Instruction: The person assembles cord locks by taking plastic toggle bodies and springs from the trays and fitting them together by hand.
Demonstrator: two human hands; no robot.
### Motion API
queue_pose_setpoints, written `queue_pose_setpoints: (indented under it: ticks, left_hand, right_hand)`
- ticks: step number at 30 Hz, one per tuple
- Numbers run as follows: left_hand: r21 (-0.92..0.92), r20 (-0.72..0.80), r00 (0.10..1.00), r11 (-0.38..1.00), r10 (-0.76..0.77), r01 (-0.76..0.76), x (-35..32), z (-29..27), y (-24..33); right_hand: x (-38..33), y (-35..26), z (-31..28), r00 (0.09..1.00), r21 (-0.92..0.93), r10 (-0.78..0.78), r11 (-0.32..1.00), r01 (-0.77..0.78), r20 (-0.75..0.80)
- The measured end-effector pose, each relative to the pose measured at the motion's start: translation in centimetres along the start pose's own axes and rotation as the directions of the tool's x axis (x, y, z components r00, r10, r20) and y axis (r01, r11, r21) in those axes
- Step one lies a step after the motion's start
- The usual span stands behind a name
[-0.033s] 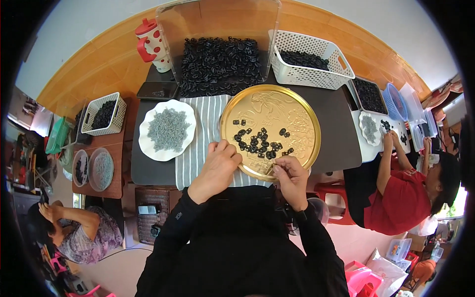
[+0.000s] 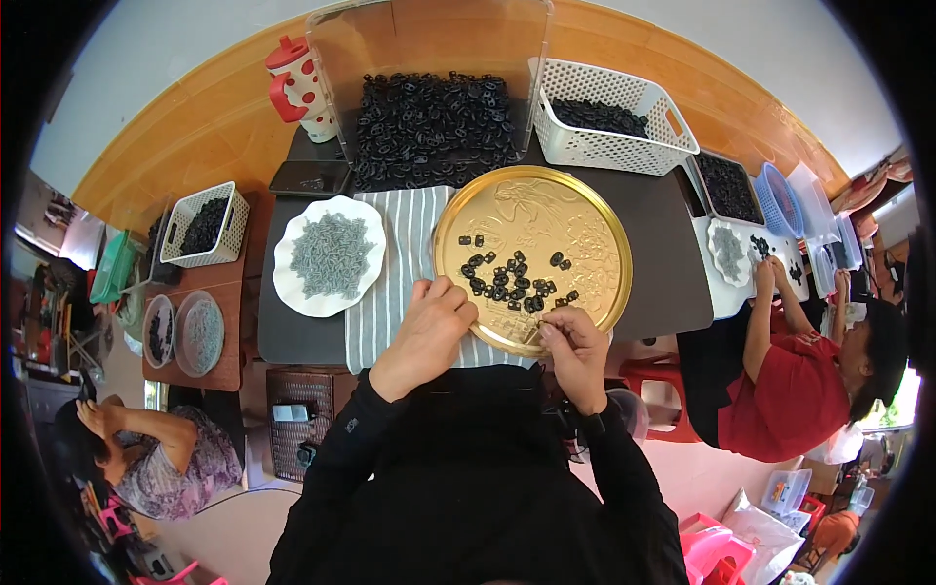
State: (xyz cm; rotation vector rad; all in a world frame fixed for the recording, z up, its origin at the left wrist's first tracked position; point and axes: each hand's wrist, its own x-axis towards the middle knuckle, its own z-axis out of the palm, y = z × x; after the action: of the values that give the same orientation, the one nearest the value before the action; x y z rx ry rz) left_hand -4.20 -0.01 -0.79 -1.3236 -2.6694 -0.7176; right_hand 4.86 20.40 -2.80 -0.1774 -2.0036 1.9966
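Note:
A round gold tray (image 2: 595,229) carries several small black oval parts with holes (image 2: 500,292), loosely heaped toward its near side. At the tray's near left rim, over a striped cloth (image 2: 375,336), rests my left hand (image 2: 435,324). Its fingers are curled closed, and whatever lies under them is hidden. Over the near right rim, my right hand (image 2: 577,353) pinches thumb and forefinger together on something too small to make out. A white scalloped plate (image 2: 291,297) heaped with small grey-green pieces (image 2: 334,255) stands left of the cloth.
Behind the tray stand a clear bin of black parts (image 2: 434,127) and a white perforated basket (image 2: 614,146). A spotted tumbler (image 2: 300,88) and a phone (image 2: 310,178) sit at the back left. People work at either side, one in a red shirt (image 2: 795,400).
My right hand's fingertips have shifted very slightly at the tray's near rim. My left hand and the parts on the tray look the same.

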Motion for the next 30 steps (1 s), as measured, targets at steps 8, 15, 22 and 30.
queue_pose_setpoints:
  ticks: [8,15,22,30]
  left_hand:
    - [-0.172,-0.203,0.979,0.985,-0.01,-0.026,-0.9,-1.2,0.0]
    - [-0.118,-0.391,0.888,0.97,-0.242,0.212,-3.3,0.6,-1.0]
    - [-0.799,-0.15,0.924,0.593,-0.352,0.096,-2.5,0.4,3.1]
    - [-0.919,-0.012,0.971,0.384,-0.238,0.083,-2.9,1.5,1.8]
  right_hand:
    - [-0.1,0.7,-0.6,1.0,0.011,-0.012,1.0,0.012,0.009]
    - [-0.1,-0.2,0.4,0.969,-0.205,-0.229,0.948,0.244,0.094]
    - [-1.2,-1.0,3.0,0.989,0.068,0.115,0.99,-0.122,0.089]
    - [-0.4,-2.4,3.2,0.962,-0.228,-0.069,0.965,0.132,0.264]
